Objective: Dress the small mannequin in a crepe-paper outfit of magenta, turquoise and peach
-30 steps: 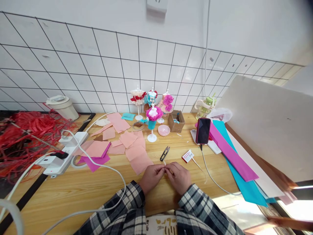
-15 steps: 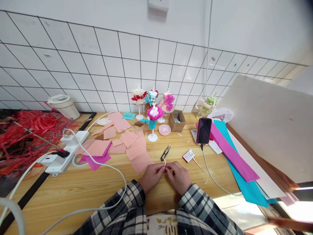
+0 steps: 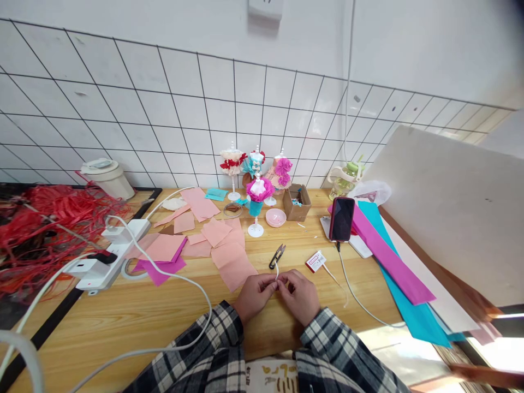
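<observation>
My left hand (image 3: 254, 296) and my right hand (image 3: 301, 297) meet near the table's front edge, fingertips pinched together around a thin white strip (image 3: 277, 267). One end of the strip sticks up between the fingers; the rest is hidden by them. Just beyond the fingertips lie small black snips (image 3: 278, 256). To the right is a red and white packet (image 3: 315, 261) with a pale cord trailing from it. Beyond the snips stands a small white dress form (image 3: 256, 204) with a magenta paper collar and a teal lower part.
Pink paper sheets (image 3: 233, 265) lie at left, beside a power strip (image 3: 107, 259) with cables. Behind are decorated forms (image 3: 233, 164), a pink bowl (image 3: 275, 218) and a cardboard box (image 3: 297, 202). A phone (image 3: 342, 219) and long coloured papers (image 3: 388, 256) occupy the right.
The fingertips have shifted slightly around the white strip, whose upright end has straightened a little. Both hands stay in almost the same place.
</observation>
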`<state>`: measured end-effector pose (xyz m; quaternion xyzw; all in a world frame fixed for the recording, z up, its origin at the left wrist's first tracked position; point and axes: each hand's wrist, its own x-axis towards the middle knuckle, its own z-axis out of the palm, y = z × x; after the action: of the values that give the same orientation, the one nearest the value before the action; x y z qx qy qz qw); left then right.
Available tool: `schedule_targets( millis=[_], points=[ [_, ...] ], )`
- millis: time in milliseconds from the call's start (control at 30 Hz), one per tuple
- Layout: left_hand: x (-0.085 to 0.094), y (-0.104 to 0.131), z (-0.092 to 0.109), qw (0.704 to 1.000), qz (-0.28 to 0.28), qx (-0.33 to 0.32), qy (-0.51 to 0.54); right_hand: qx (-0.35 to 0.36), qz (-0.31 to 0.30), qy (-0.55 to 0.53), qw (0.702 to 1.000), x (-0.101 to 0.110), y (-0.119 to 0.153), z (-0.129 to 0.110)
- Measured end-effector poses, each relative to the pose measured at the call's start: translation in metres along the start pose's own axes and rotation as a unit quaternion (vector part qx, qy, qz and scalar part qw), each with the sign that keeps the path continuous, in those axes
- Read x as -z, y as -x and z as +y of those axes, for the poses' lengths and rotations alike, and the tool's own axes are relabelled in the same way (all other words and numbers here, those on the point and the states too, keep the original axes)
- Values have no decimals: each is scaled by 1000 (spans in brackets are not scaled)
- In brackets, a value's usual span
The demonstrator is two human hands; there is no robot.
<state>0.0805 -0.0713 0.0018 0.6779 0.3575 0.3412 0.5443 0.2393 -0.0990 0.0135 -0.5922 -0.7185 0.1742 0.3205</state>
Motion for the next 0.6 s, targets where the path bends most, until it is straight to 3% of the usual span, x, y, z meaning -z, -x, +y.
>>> schedule_targets(
  millis=[300,600],
  points=[
    [-2,-2,2,998,6,6,-60,-11,10,-5,1000,-3,1,-2],
    [-2,-2,1,999,18,24,-40,5,9,-15,1000,-3,2,-1]
  ],
)
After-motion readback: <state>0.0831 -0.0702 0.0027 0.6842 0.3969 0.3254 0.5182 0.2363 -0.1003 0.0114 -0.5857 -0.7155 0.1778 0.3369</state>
